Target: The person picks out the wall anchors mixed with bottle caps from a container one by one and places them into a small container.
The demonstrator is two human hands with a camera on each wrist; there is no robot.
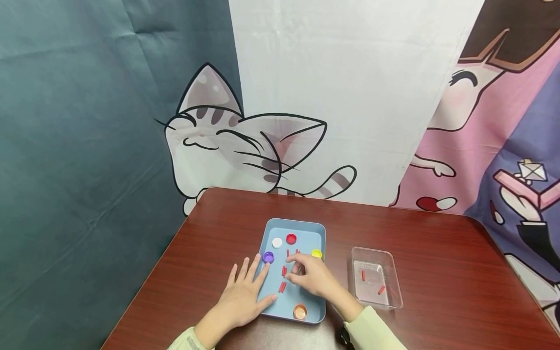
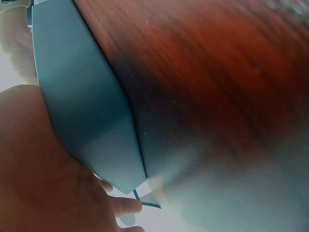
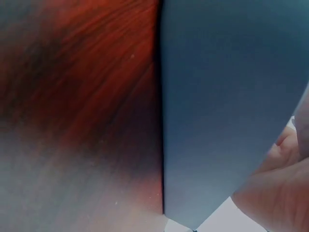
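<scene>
A light blue tray [image 1: 292,223] lies on the table, with short red sticks [image 1: 282,287] in small groups down its middle. My left hand [image 1: 240,299] rests spread over the tray's left edge, thumb inside it and index fingertip right by a purple cap [image 1: 268,257]. Over the tray's right half is my right hand [image 1: 312,275], its thumb and index finger curved but apart, beside a pair of red sticks [image 1: 284,271]. Nothing shows between those two fingertips; the other fingers are partly hidden. Both wrist views mostly show the tray's outer wall [image 2: 87,96] and part of each hand.
Also in the tray are a white cap [image 1: 277,242], a red cap [image 1: 291,238], a yellow cap [image 1: 317,253] and an orange cap [image 1: 300,312]. Right of it stands a clear plastic box [image 1: 395,277] holding two red sticks [image 1: 381,290]. A printed cloth [image 1: 358,73] hangs behind the table.
</scene>
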